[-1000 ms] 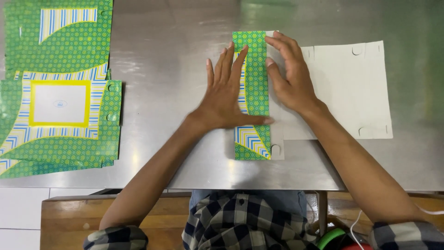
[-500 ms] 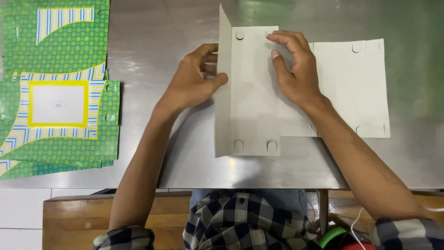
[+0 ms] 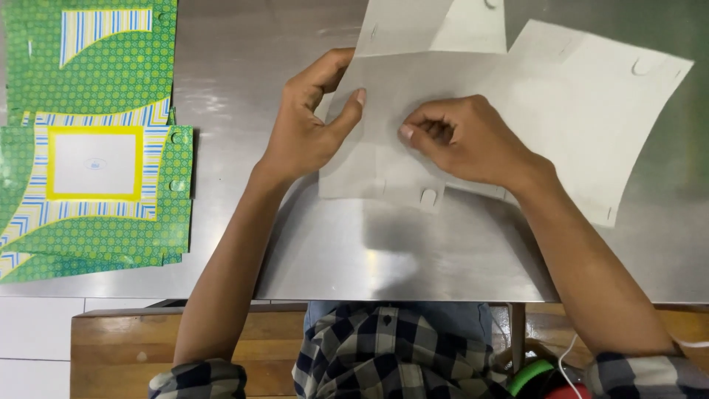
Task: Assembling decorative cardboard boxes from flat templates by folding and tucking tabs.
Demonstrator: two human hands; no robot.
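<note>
Nearest the viewer, a checked shirt (image 3: 391, 355) and a wooden bench edge (image 3: 118, 332) border the steel table (image 3: 384, 258). Above these, the left hand (image 3: 306, 133) grips the left margin of a pale die-cut cardboard blank (image 3: 583, 111), thumb laid on top and fingers curled behind the edge. The right hand (image 3: 465, 140) is loosely curled, thumb and bent fingers pinching down at the sheet's centre. The step in hand appears to be folding a panel of the blank; the next move probably calls for holding the sheet steady and running a firm press along the crease line. The blank lies blank-side up, partly lifted off the table, its long axis running left to right and tilting away at the far right. Well apart on the left lies a stack of green patterned printed sheets (image 3: 96, 148).
</note>
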